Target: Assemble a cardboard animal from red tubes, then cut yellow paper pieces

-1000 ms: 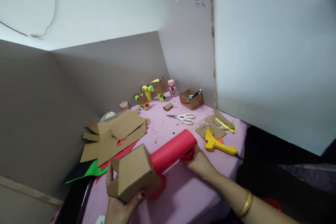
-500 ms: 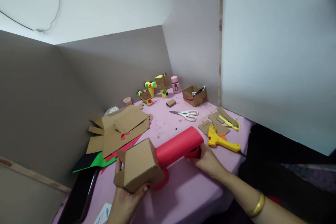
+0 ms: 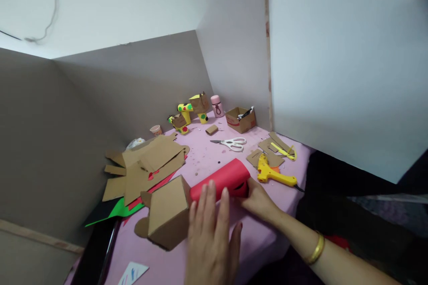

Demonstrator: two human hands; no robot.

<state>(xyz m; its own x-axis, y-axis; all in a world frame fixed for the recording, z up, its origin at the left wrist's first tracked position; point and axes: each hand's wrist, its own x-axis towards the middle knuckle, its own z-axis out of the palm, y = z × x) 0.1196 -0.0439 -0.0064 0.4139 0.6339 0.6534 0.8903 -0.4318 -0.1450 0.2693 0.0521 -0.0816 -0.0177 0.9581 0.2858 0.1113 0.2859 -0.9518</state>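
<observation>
A cardboard box (image 3: 169, 211) with rounded cardboard flaps at its left side adjoins a red paper-covered tube (image 3: 230, 176). My right hand (image 3: 259, 200) grips the tube's far right end from below, its fingertips partly hidden underneath. My left hand (image 3: 212, 236) is raised in front of the box and tube, palm down, fingers stretched out and holding nothing. It hides part of the tube and the box's right side; whether its fingers touch the tube I cannot tell. A yellow glue gun (image 3: 276, 173) lies just beyond my right hand.
White-handled scissors (image 3: 232, 143) lie mid-table. Behind them stand yellow decorated figures (image 3: 199, 107), a pink bottle (image 3: 216, 106) and a small carton (image 3: 240, 121). Cardboard sheets (image 3: 143, 169) cover the left, with a dark device (image 3: 96, 249) nearer me. Partition walls enclose the back.
My left hand has let go of the cardboard box and moved right, now spread over the red tube. My right hand keeps its hold. The whole view has shifted slightly.
</observation>
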